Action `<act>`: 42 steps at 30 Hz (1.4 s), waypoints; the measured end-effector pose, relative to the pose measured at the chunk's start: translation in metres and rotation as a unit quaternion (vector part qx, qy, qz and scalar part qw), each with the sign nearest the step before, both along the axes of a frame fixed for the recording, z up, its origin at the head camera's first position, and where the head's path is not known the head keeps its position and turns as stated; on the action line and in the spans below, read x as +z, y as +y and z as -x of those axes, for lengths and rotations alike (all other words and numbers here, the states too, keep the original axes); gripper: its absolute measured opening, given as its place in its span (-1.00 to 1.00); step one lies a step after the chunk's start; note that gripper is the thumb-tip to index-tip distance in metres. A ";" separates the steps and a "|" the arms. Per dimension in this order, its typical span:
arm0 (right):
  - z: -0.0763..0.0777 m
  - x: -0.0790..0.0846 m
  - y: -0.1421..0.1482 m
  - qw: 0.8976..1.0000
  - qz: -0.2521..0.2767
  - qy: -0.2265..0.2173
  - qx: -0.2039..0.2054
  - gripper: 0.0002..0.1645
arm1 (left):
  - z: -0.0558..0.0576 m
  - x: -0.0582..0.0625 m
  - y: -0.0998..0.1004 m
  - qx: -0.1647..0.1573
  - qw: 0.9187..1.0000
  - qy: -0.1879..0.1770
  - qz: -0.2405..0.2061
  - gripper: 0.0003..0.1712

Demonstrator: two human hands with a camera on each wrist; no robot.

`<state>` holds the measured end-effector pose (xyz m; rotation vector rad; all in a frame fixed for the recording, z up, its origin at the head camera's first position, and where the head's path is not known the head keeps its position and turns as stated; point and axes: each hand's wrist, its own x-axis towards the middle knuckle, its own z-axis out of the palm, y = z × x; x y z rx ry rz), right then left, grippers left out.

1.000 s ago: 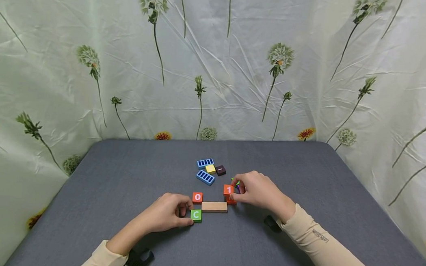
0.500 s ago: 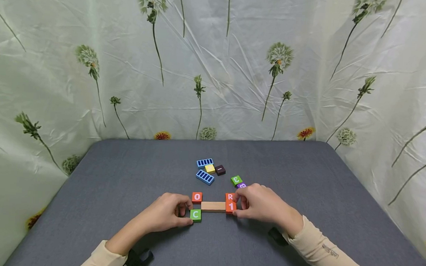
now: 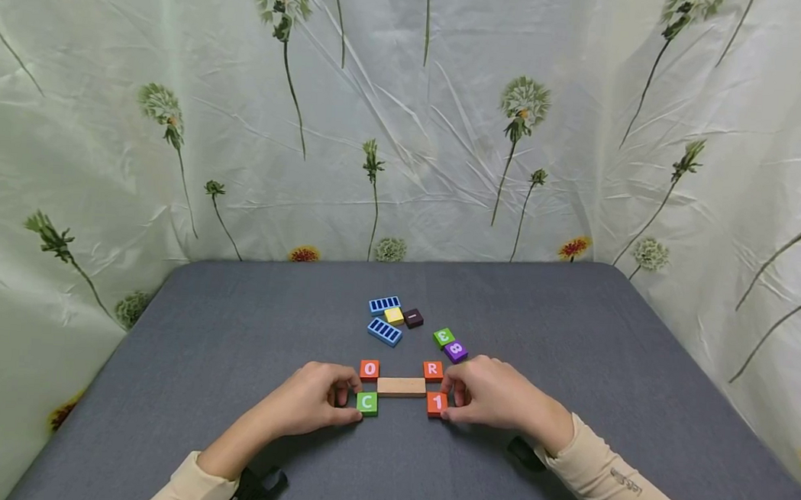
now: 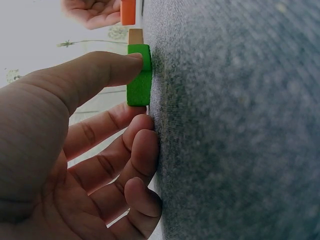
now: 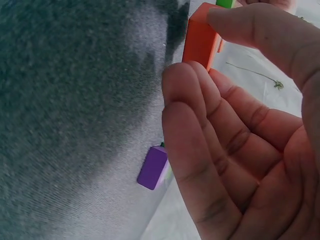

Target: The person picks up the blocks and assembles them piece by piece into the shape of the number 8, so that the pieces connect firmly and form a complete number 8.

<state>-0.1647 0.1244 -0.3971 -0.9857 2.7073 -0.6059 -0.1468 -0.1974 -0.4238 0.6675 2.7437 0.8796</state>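
Observation:
My left hand (image 3: pixel 319 398) pinches a green block marked C (image 3: pixel 366 404) at the near left end of a plain wooden block (image 3: pixel 402 387). In the left wrist view the thumb lies on the side of that green block (image 4: pixel 139 90). Opposite, my right hand (image 3: pixel 502 394) pinches an orange block marked 1 (image 3: pixel 436 404) at the wooden block's near right corner. The right wrist view has the thumb and fingers at either end of this orange block (image 5: pixel 199 42). Behind the wooden block's ends lie a red block marked O (image 3: pixel 369 370) and an orange block marked R (image 3: pixel 433 370).
Beyond the right hand lie a green block marked 3 (image 3: pixel 444 337) and a purple block marked 8 (image 3: pixel 456 351). Farther back are two blue slotted blocks (image 3: pixel 385 332), a yellow block (image 3: pixel 393 315) and a dark block (image 3: pixel 413 318). A grey cloth (image 3: pixel 266 303) covers the table.
My right hand has brought the orange block marked 1 toward me, from above the R block down to the wooden block's near right corner. The left hand stays on the C block.

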 end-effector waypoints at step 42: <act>0.003 -0.011 0.001 0.999 0.028 -0.011 0.014 -0.75 | 0.000 0.000 -0.001 -0.003 1.000 -0.005 0.003 -0.69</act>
